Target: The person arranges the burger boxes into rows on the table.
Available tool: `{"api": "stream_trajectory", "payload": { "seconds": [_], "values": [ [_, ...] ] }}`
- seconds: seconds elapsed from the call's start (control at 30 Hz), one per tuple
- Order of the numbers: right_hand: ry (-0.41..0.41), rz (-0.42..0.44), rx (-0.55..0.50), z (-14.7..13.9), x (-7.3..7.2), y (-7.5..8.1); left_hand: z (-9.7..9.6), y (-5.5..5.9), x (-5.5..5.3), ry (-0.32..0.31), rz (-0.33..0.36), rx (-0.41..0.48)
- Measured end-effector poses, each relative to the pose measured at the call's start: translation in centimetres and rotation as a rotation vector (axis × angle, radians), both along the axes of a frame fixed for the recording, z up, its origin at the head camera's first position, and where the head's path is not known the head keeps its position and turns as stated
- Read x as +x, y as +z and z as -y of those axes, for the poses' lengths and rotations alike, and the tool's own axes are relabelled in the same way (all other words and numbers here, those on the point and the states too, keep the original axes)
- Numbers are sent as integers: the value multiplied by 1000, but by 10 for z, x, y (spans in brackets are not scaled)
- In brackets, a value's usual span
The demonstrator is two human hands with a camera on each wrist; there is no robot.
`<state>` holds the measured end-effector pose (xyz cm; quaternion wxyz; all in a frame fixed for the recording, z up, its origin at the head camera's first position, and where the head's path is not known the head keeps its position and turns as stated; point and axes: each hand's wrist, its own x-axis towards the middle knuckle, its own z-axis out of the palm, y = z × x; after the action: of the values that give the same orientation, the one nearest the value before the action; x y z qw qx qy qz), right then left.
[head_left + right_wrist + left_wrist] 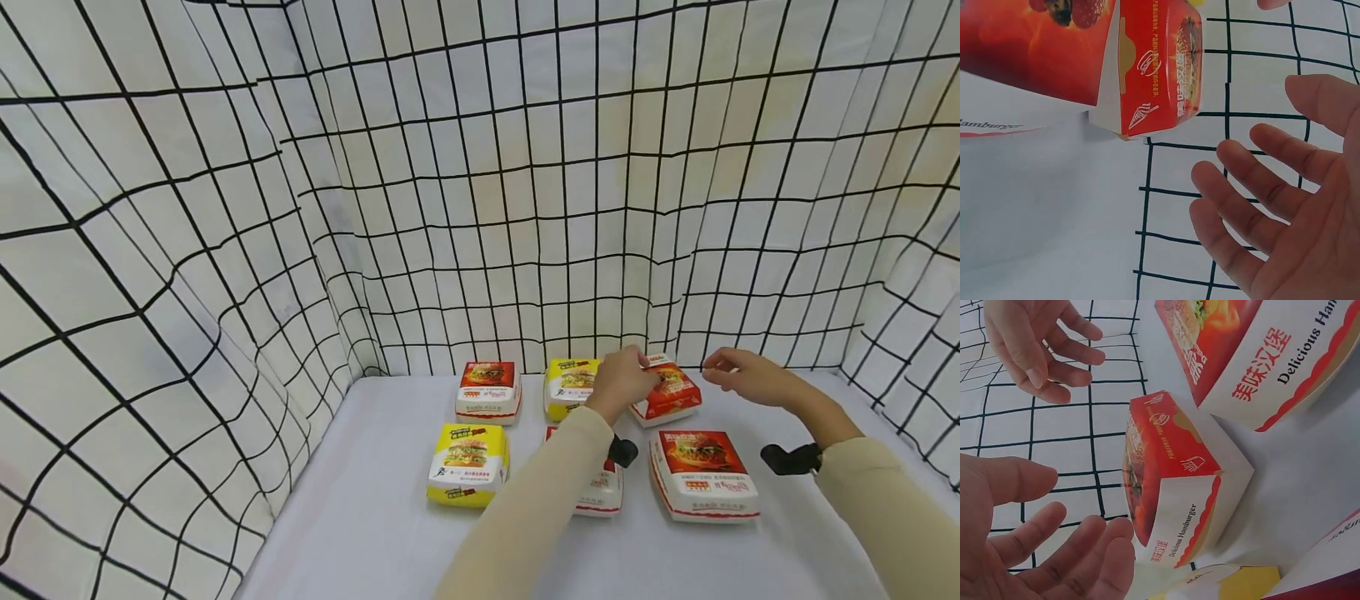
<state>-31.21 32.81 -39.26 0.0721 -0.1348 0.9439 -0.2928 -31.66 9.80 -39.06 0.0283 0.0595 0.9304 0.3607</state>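
Observation:
A red-and-white hamburger box [672, 390] sits at the back right of the white table, turned askew. My left hand [622, 382] is at its left side. In the left wrist view the left hand [1066, 550] has loosely bent, parted fingers, with fingertips right by the box's edge [1172, 506]. On the other side, my right hand [750, 379] hovers apart from the box. The right wrist view shows that hand [1285, 194] with fingers spread and nothing between them, beside the box's red side [1157, 69].
Another red box [705, 475] stands in front. A red box [600, 492] is partly hidden by my left sleeve. To the left are a yellow box [468, 464], a red box [487, 392] and a second yellow box [566, 387]. Black-gridded white cloth [510, 250] walls the table.

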Motion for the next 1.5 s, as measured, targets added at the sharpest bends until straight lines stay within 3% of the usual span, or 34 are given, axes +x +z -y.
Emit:
{"api": "stream_trajectory", "payload": {
  "seconds": [0.17, 0.3, 0.57, 0.77, 0.97, 1.13, 1.5],
  "values": [
    [21, 143, 15, 4, -12, -4, -3, -11, -3, -8, -19, -119],
    [22, 210, 28, 6, -18, -9, -8, -19, -3, 0, -39, -202],
    [22, 276, 45, 4, -32, -16, -15, -24, 1, -17, -43, -304],
    [5, 308, 42, 8, -44, -17, -17, -23, 0, 22, -52, -344],
    [-14, 339, 56, 13, -46, -16, -20, -28, -5, 47, -27, -365],
    [-35, 362, 59, 4, -50, -28, -28, -37, -9, 33, -24, -390],
    [-29, 379, 82, 1, -47, -28, -30, -32, -2, 13, -28, -474]
  ]
}}
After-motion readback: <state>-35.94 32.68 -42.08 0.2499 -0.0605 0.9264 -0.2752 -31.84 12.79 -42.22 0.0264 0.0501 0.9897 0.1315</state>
